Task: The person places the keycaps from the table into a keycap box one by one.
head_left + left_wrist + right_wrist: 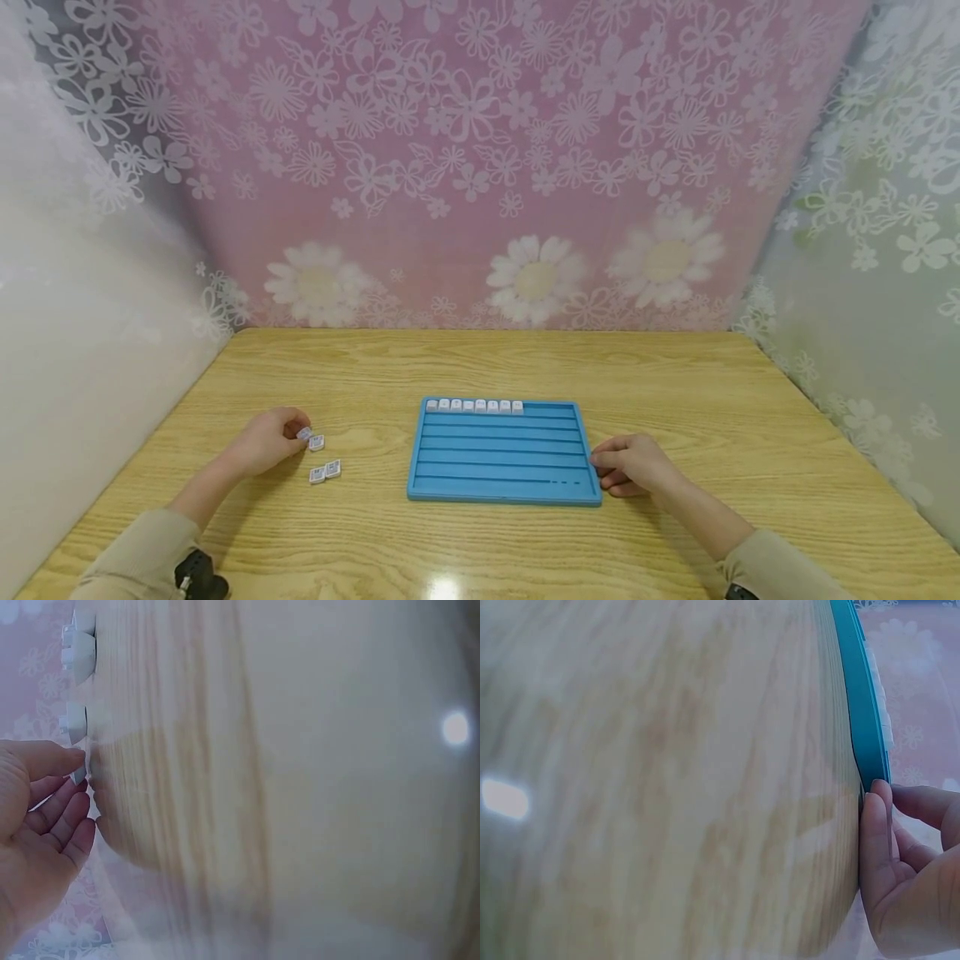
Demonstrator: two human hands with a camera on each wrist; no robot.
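My left hand [264,442] is at the left of the table, pinching a small white keycap [303,433] between thumb and fingertips. In the left wrist view, that keycap [78,775] is partly hidden by the thumb. Close beside the fingers lies another keycap [317,442], and a pair of keycaps [326,472] sits a little nearer. A blue ridged tray [495,469] lies flat in the middle, with a row of white keycaps [475,407] along its far ridge. At the tray's right edge, my right hand [637,467] grips the rim; the right wrist view shows its fingers [875,825] against it.
The wood-grain table [360,533] carries everything. A pink flowered cloth [450,183] hangs behind it, and pale sheets stand at the left and right sides. A bright light reflection lies at the near edge.
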